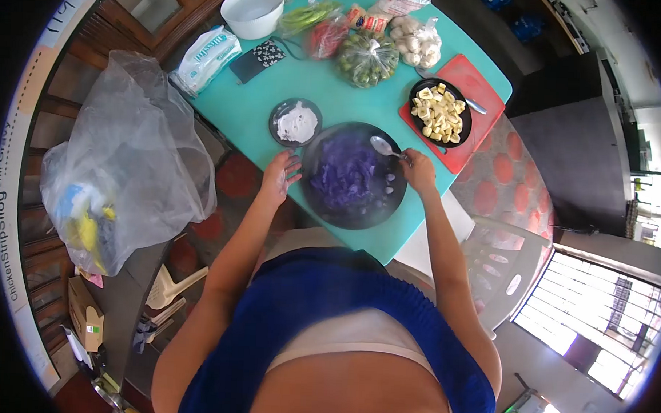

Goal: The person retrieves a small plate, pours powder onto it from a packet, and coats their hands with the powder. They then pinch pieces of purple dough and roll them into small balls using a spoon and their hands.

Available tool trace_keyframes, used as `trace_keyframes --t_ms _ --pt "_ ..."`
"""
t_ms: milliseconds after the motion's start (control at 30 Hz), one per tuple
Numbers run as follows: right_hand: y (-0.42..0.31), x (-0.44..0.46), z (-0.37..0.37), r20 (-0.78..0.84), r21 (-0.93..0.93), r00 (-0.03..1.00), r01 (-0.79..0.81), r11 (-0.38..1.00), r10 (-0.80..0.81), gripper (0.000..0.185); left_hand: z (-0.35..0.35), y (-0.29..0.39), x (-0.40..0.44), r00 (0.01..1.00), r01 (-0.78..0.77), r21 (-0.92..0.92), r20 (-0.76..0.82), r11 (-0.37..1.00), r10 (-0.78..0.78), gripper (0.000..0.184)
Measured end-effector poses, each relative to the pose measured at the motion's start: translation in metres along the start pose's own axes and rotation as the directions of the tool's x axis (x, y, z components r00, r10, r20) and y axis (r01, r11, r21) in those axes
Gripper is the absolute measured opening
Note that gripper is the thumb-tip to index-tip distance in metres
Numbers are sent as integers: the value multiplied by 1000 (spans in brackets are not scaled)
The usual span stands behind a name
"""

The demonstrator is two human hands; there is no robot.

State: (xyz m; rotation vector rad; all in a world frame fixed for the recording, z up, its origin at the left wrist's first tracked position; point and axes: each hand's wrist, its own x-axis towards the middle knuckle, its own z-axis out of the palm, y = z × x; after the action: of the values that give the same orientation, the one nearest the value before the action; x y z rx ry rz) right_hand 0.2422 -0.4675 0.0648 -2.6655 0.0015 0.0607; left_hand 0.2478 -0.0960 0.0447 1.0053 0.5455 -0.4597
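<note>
My right hand (419, 172) is closed round the handle of a metal spoon (382, 146). The spoon's bowl is over the right side of a large dark round plate (323, 215), which holds a purple, lumpy mass (344, 170). A few small purple bits lie toward the plate's right side. At the plate's left rim is my left hand (279, 177), fingers apart, holding nothing and with pale residue on the fingertips. Just beyond it stands a small dark dish (278, 135) with a white powdery or pasty substance (298, 123).
A black plate (460, 131) of chopped pale yellow pieces stands on a red cutting board (484, 88) beside a knife (476, 106). Farther back are a bag of green produce (367, 60), a bag of whitish bulbs (416, 42), a white basin (252, 13) and a wipes pack (207, 59).
</note>
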Motion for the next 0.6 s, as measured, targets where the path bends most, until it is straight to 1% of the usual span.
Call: trace_keyframes --t_ms 33,67,100,133,167,200,233,267,300,333,367,400,433,467,533,567,600 --pt "-12 -14 -4 3 -5 1000 -4 1000 4 19 0 -3 -1 1000 8 50 -5 999 -8 48" --pt "-24 -27 -6 57 96 996 -81 992 75 22 0 -7 -2 1000 12 49 -2 999 -12 48" --pt "-32 -38 -8 115 194 984 -160 968 140 25 2 -11 -2 1000 10 113 -14 994 -9 47" --pt "-33 -47 -4 113 193 983 -162 968 142 25 3 -15 -2 1000 9 178 -26 984 -4 46" --pt "-31 -55 3 124 245 979 -190 951 163 27 6 -15 -4 1000 10 180 -23 984 -6 46" --pt "-29 -61 9 135 298 974 -217 930 184 29 8 -15 -6 999 -8 227 -35 974 16 45" --pt "-30 -63 11 131 299 973 -220 928 189 29 10 -15 -6 998 -26 273 -45 962 40 44" --pt "-32 -66 13 128 263 974 -216 940 188 29 12 -17 -7 998 -24 277 -42 961 37 44" --pt "-33 -68 15 125 227 974 -212 951 187 29 14 -18 -7 996 -47 366 -48 929 69 44" --pt "-31 -69 20 122 229 973 -217 949 194 29 14 -20 -7 994 -69 453 -49 889 102 44" --pt "-27 -68 28 105 227 979 -194 954 174 30 11 -25 -2 994 -70 456 -43 887 100 44" --pt "-22 -67 34 89 225 984 -170 960 153 30 7 -30 2 960 -189 698 -17 690 279 45" --pt "-23 -66 35 87 225 984 -172 959 156 30 6 -32 3 898 -260 872 61 415 435 46" --pt "-25 -64 36 98 197 979 -197 960 181 31 5 -34 4 898 -262 872 63 414 436 46" --pt "-31 -60 34 109 168 972 -223 960 207 31 4 -39 3 882 -281 912 123 299 456 50" --pt "-37 -57 28 156 68 965 -224 972 212 31 5 -40 1 883 -281 912 123 298 454 50" --pt "-44 -55 23 202 -31 954 -220 975 222 32 6 -42 0 871 -299 916 147 268 469 51"
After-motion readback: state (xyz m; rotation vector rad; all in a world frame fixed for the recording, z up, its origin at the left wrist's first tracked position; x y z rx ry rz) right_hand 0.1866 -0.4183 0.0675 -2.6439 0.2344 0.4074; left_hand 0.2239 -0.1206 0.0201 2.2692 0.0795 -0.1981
